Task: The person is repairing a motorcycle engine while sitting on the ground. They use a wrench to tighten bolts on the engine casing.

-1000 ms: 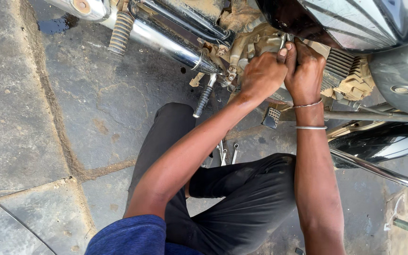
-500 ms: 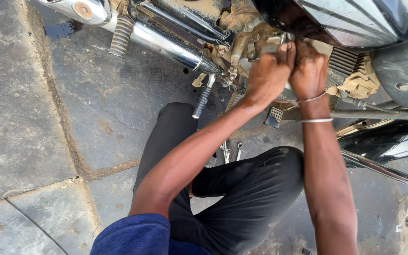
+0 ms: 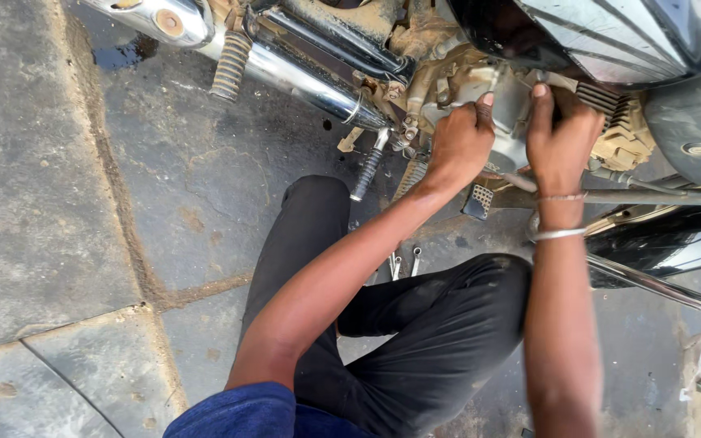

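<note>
I squat beside a motorcycle with both hands at its dirty engine. My left hand (image 3: 460, 142) curls around the left edge of the grey metal engine side cover (image 3: 511, 109), thumb pointing up. My right hand (image 3: 561, 134), with two thin bangles on the wrist, grips the cover's right edge, fingers reaching up over it. The cover shows between the two hands. What lies under my fingers is hidden.
A chrome exhaust pipe (image 3: 302, 77) runs diagonally at upper left, with a ribbed footpeg (image 3: 231, 65) beside it. A ribbed kick lever (image 3: 367, 174) and a brake pedal (image 3: 478, 201) hang below the engine. Two small spanners (image 3: 403, 264) lie on the stone paving by my knee. The black fuel tank (image 3: 610, 32) is above.
My hands were pressed close together on the engine; they now sit apart on either side of the cover. The view has shifted slightly.
</note>
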